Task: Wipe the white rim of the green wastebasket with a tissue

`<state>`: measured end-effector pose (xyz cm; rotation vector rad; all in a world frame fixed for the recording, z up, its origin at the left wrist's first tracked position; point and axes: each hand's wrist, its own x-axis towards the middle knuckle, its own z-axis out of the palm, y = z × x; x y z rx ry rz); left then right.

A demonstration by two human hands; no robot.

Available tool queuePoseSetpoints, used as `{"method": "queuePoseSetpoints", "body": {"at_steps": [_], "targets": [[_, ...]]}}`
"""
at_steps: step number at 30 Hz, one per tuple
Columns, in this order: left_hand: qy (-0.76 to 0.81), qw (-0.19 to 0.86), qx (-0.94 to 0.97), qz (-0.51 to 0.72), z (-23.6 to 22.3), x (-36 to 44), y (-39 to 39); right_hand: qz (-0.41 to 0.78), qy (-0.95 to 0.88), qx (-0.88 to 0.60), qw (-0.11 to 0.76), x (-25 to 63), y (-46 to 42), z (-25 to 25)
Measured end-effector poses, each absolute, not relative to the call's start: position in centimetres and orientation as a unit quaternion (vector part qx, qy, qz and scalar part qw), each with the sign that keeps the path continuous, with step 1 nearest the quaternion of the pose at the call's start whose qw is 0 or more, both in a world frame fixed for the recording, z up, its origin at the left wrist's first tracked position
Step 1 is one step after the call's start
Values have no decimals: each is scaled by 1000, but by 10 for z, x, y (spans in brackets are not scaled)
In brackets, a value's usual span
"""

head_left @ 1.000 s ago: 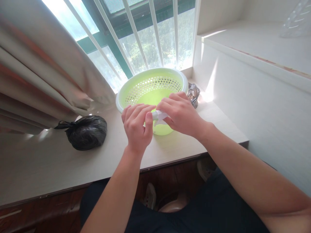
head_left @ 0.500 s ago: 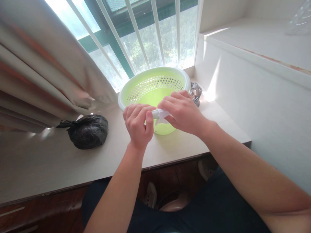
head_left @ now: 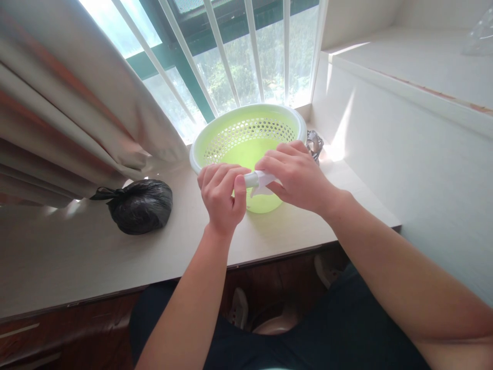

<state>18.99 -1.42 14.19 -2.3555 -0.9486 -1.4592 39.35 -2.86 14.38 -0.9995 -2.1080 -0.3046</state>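
A light green perforated basket with a white rim stands on the pale counter by the window. My left hand is closed on the near rim of the basket. My right hand is closed in a pinch on a small white piece right at that rim, beside my left fingers. What the white piece is cannot be made out. The inside of the basket looks bare.
A tied black plastic bag lies on the counter to the left. A crumpled shiny wrapper sits behind the basket on the right. A curtain hangs at left, a white ledge rises at right, and the counter's front edge is near my lap.
Both hands stay closed at the basket rim; only the view has shifted slightly, so everything sits a little further right in the frame.
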Motion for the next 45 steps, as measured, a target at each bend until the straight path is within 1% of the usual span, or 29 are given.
{"method": "queuePoseSetpoints", "body": {"at_steps": [6,29,45], "targets": [[-331,112,-798,-491,140,189,-12,-137,-827,-384,388,395,-27,143],[-300,112,-802,-504,141,186,-9,-125,-827,-391,385,398,-28,142],[-307,110,-801,-501,138,183,-6,-125,-827,-392,383,400,-28,142]]}}
